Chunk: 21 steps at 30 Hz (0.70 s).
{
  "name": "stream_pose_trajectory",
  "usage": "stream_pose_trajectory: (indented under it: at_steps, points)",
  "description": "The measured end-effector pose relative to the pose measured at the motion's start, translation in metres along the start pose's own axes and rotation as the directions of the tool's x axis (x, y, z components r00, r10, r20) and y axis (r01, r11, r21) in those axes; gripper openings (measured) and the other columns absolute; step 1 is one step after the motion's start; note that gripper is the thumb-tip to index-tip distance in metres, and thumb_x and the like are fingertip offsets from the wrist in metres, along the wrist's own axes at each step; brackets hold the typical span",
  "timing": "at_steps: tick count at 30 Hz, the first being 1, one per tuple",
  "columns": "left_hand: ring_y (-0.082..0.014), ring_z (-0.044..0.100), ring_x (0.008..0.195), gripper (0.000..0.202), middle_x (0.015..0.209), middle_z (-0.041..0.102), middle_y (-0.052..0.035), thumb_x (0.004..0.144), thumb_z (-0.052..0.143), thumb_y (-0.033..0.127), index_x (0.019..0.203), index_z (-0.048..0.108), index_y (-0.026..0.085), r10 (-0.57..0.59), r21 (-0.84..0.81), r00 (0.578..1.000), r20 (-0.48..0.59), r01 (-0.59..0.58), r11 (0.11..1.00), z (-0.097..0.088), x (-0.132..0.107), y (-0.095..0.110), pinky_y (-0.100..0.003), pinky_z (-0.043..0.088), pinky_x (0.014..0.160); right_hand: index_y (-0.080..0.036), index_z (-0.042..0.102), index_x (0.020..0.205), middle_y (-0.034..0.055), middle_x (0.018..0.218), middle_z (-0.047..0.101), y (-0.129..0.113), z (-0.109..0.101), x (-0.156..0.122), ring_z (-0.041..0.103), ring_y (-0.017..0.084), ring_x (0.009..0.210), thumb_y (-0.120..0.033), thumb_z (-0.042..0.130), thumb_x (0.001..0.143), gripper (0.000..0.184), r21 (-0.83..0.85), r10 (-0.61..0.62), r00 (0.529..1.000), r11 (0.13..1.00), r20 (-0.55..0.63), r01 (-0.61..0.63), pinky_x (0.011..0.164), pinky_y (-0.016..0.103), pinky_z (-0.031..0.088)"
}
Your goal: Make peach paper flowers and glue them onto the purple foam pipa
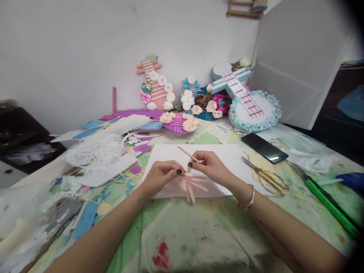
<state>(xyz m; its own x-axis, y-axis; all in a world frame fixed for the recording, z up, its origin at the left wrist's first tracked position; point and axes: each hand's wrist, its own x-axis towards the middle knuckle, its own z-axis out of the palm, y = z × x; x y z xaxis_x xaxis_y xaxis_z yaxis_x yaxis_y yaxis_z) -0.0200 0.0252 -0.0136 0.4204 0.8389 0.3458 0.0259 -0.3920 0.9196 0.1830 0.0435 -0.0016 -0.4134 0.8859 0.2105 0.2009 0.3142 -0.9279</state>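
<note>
A peach piece of paper cut into long petal-like strips [192, 186] hangs between my hands, over a white sheet [163, 155]. My left hand [163, 175] pinches its upper left edge between thumb and finger. Between the thumb and fingers of my right hand [212, 166] is a thin wooden stick [186, 152], slanting up to the left. The right fingertips are also close to the top of the peach paper; whether they touch it is unclear. Gold-handled scissors [269, 178] lie to the right of my right hand.
Behind stand decorated paper instruments: a light blue one [253, 110], a peach one [156, 89] and a purple one [179, 124]. At right lie a black phone [264, 147] and a green-handled cutter [327, 201]. White string [95, 151], paper scraps and a grey phone [62, 216] cover the left.
</note>
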Motion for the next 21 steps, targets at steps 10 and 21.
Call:
stream_pose_trajectory:
  at_steps: [10,21]
  points:
    - [-0.0157,0.064,0.074,0.026,0.083,0.069,-0.0037,0.073,0.072,0.035,0.089,0.066,0.015,-0.321,-0.209,0.937,-0.138,0.289,0.934,0.012,0.004,-0.004,-0.025,0.048,0.069,-0.014,0.061,0.077,-0.0008,0.07,0.058,0.004,0.006,-0.001,0.052,0.01,0.066,-0.031,0.065,0.078,0.018,0.094,-0.039,0.998,0.995,0.059,0.033,0.061,0.022,0.042]
    - [-0.0125,0.062,0.07,0.022,0.078,0.07,-0.0021,0.065,0.079,0.025,0.08,0.067,0.014,-0.379,-0.313,0.926,-0.001,0.359,0.879,0.011,0.001,-0.012,-0.022,0.046,0.067,-0.016,0.06,0.079,0.0004,0.074,0.06,-0.002,0.01,-0.007,0.057,0.011,0.064,-0.029,0.062,0.078,0.014,0.125,0.07,0.993,0.989,0.096,-0.081,0.054,0.021,0.045]
